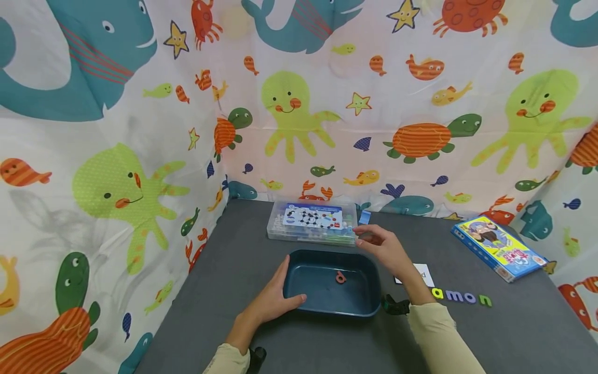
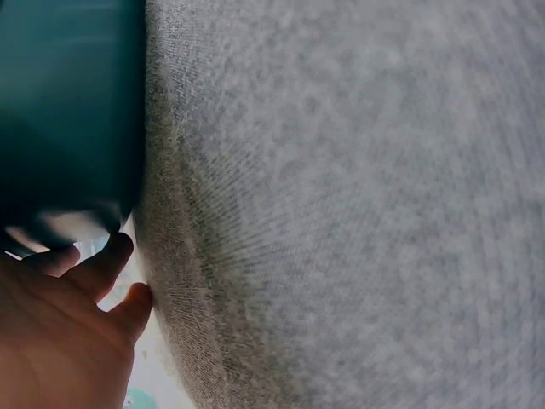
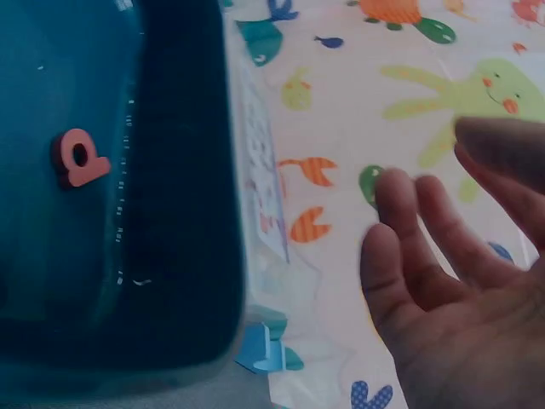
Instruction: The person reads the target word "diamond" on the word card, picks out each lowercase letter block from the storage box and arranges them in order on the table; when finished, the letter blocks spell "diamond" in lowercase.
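A dark teal tray (image 1: pixel 299 307) lies on the grey table, with one reddish letter (image 1: pixel 341 277), which looks like a d, on its floor. My left hand (image 1: pixel 271 298) holds the tray's left end. Its thumb crosses the front left corner and its fingers lie along the outer side. Past the tray's back right corner, my right hand (image 1: pixel 380 248) is raised with loosely bent fingers and nothing in them. In the right wrist view its fingers (image 3: pixel 403 223) are apart from the tray. Coloured letters, among them a purple m (image 1: pixel 452 295), form a row beyond the right sleeve.
Behind the tray stands a clear plastic case (image 1: pixel 275 228) with a printed label. A small blue piece (image 1: pixel 365 217) is beside it. A white card (image 1: pixel 425 274) is partly hidden by the right forearm. At the right lies a blue boxed set (image 1: pixel 502 248). Printed curtains enclose the table.
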A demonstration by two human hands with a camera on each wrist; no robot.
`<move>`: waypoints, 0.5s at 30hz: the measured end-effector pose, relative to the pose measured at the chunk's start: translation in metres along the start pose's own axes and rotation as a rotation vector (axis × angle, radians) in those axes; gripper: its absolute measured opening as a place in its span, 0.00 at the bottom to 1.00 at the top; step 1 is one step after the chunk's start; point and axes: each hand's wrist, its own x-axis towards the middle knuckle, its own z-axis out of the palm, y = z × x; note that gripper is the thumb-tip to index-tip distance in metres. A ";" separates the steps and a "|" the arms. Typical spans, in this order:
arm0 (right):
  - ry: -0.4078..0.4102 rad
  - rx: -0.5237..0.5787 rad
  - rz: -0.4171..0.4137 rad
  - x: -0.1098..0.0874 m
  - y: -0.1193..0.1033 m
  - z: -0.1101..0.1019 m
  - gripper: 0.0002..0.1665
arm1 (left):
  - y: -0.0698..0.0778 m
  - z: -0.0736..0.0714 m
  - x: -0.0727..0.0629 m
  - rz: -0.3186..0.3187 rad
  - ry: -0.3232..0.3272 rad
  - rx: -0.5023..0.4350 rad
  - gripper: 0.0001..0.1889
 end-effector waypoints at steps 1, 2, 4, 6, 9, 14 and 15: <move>-0.037 -0.015 -0.013 0.002 0.000 0.002 0.20 | 0.000 -0.001 0.001 0.002 0.000 0.000 0.59; -0.070 -0.026 -0.023 0.003 0.002 0.005 0.19 | 0.000 -0.001 0.001 0.006 0.002 0.000 0.60; -0.134 -0.049 -0.042 0.006 0.005 0.010 0.18 | 0.001 -0.002 0.001 0.011 0.002 -0.007 0.59; -0.187 -0.068 -0.053 0.007 0.009 0.016 0.18 | 0.000 -0.003 0.001 0.011 0.001 -0.011 0.60; -0.242 -0.102 -0.049 0.008 0.015 0.025 0.17 | -0.002 -0.002 0.001 0.004 -0.004 -0.013 0.60; -0.275 -0.157 -0.036 0.007 0.026 0.033 0.15 | -0.004 0.001 0.001 -0.011 -0.004 -0.017 0.60; -0.278 -0.160 -0.033 0.006 0.028 0.034 0.15 | -0.004 0.002 0.001 -0.014 -0.003 -0.019 0.60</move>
